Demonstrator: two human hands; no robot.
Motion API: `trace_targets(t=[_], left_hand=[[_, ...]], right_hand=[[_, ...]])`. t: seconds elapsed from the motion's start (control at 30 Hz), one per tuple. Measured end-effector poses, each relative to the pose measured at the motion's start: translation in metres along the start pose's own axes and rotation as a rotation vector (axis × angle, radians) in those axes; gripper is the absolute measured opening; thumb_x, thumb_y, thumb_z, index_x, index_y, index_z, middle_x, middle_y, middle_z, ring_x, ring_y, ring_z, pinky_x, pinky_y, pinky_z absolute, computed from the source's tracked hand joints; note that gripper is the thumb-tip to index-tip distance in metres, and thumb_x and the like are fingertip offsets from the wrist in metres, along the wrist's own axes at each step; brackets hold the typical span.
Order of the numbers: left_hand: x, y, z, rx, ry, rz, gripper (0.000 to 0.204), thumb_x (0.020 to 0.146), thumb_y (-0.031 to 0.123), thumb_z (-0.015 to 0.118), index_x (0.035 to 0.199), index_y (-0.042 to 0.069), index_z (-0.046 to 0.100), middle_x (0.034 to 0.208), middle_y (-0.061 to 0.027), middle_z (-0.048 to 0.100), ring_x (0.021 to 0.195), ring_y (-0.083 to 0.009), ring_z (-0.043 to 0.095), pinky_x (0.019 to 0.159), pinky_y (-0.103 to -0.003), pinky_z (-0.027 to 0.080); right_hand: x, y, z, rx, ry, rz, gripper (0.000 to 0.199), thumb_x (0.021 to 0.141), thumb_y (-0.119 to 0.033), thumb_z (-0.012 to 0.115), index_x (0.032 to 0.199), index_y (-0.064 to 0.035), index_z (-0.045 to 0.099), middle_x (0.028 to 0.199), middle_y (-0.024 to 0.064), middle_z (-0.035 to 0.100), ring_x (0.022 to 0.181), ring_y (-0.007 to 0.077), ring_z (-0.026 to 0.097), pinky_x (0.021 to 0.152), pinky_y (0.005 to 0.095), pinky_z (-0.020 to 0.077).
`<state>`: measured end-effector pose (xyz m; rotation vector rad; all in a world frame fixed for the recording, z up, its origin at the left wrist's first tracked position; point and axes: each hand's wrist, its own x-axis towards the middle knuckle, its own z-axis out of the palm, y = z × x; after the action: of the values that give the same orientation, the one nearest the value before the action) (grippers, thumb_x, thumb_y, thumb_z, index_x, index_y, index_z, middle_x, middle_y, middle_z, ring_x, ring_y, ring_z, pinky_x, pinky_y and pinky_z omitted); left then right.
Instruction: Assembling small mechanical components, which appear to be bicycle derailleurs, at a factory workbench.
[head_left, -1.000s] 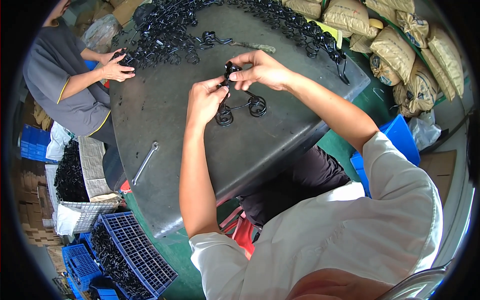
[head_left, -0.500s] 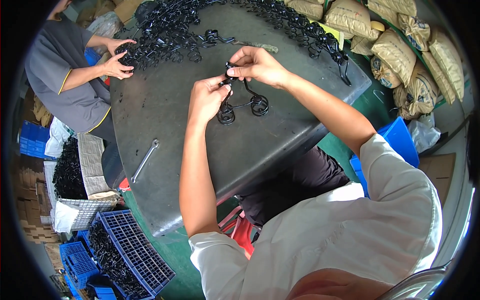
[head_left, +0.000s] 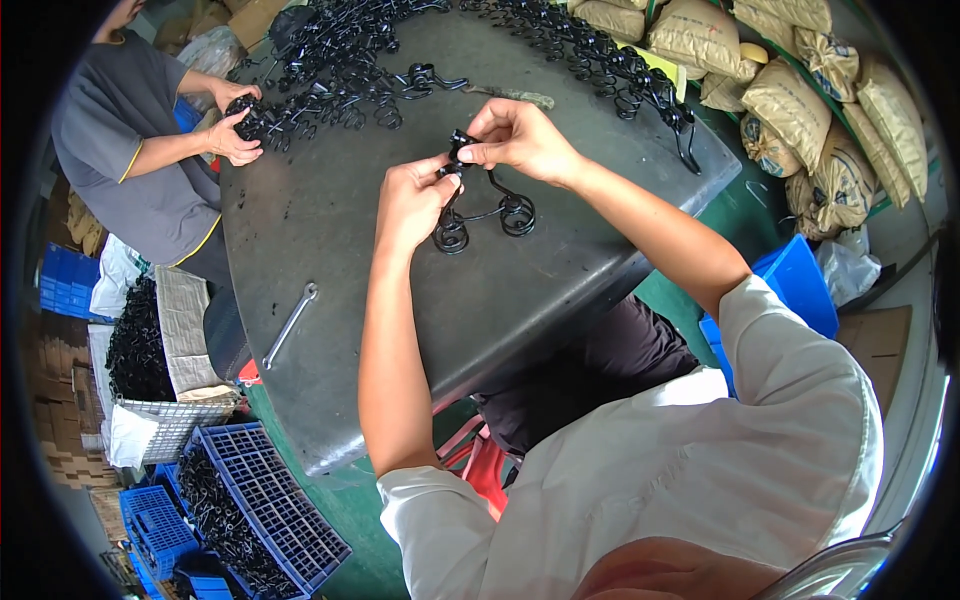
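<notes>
The thumb and forefinger of the left hand [head_left: 412, 200] pinch a leg of a black wire part [head_left: 452, 240] that has 2 coils. Just beside them, the thumb and fingers of the right hand [head_left: 522, 140] grip a small black piece [head_left: 460, 140] at its upper end (whether it is separate from the wire, I cannot tell from here). The wire part is over the dark table [head_left: 320, 220], coils toward the person.

Beyond the wire part lies a mottled grey-green strip [head_left: 510, 96]; farther beyond, a tangled heap [head_left: 335, 60] of black parts spreads to its left and a row of coiled parts [head_left: 600, 65] runs to its right. Left of it and nearer the person lies a wrench [head_left: 290, 327]. Well to its left, a co-worker [head_left: 135, 140] holds black parts in 2 hands. Far to its right are tan sacks [head_left: 785, 105].
</notes>
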<state>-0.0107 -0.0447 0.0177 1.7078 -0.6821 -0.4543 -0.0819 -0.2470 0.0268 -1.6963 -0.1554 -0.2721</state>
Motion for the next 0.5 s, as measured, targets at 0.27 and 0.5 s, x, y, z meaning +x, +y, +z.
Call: trace_targets(t=[0.27,0.5], left_hand=[[0.003,-0.008,-0.003,-0.111,-0.043,-0.019,0.037,0.092,-0.003,0.065,0.128,-0.008,0.062,0.095,-0.0096,0.072,0.080,-0.0100,0.066,0.072,-0.021,0.053],[0.001,-0.002,-0.005,-0.156,-0.075,-0.040,0.039,0.092,-0.003,0.064,0.130,-0.010,0.059,0.103,-0.0135,0.072,0.089,-0.0134,0.069,0.077,-0.023,0.054]], right_hand=[[-0.005,0.007,0.010,-0.045,0.063,0.019,0.019,0.087,-0.009,0.079,0.098,-0.0004,0.066,0.088,0.0030,0.069,0.077,0.0086,0.065,0.069,0.0239,0.0521],[-0.011,0.004,0.008,-0.098,0.045,-0.009,0.015,0.089,-0.006,0.075,0.101,-0.0003,0.069,0.090,0.0038,0.071,0.081,0.0079,0.066,0.072,0.0241,0.0523]])
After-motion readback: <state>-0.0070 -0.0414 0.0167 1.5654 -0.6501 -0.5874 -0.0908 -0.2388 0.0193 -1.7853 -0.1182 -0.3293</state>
